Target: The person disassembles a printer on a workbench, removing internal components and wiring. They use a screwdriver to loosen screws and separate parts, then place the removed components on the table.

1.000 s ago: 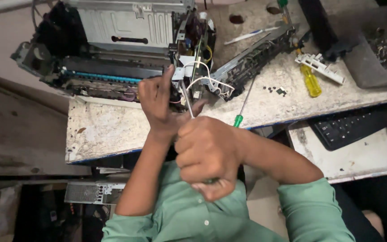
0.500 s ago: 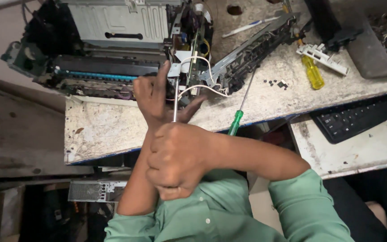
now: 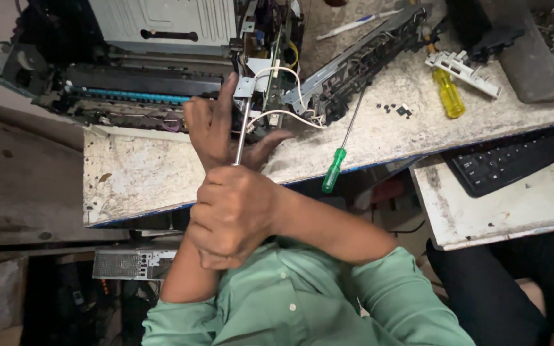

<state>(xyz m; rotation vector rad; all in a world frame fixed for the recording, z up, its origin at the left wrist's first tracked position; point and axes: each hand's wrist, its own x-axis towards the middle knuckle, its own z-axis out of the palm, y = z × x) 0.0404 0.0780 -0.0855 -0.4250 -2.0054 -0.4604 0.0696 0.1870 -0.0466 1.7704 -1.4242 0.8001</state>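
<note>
A dismantled printer (image 3: pixel 149 83) with its covers off lies on the stained worktable (image 3: pixel 136 179). My right hand (image 3: pixel 232 211) is a fist around the handle of a screwdriver. Its metal shaft (image 3: pixel 242 131) points up into the printer's frame beside white wires (image 3: pixel 283 112). My left hand (image 3: pixel 213 128) crosses under my right forearm. Its fingers are spread against the printer's front edge, around the shaft, with the index finger pointing up.
A green-handled screwdriver (image 3: pixel 335 170) lies at the table's front edge. A long black printer assembly (image 3: pixel 360 61), a yellow-handled screwdriver (image 3: pixel 448 95), a white plastic part (image 3: pixel 463 67) and small screws lie to the right. A black keyboard (image 3: pixel 508 160) sits on a lower shelf, with a grey bin (image 3: pixel 546 51) behind.
My right fist has moved left, bringing the screwdriver shaft upright in front of my left hand. My left hand stays spread against the printer.
</note>
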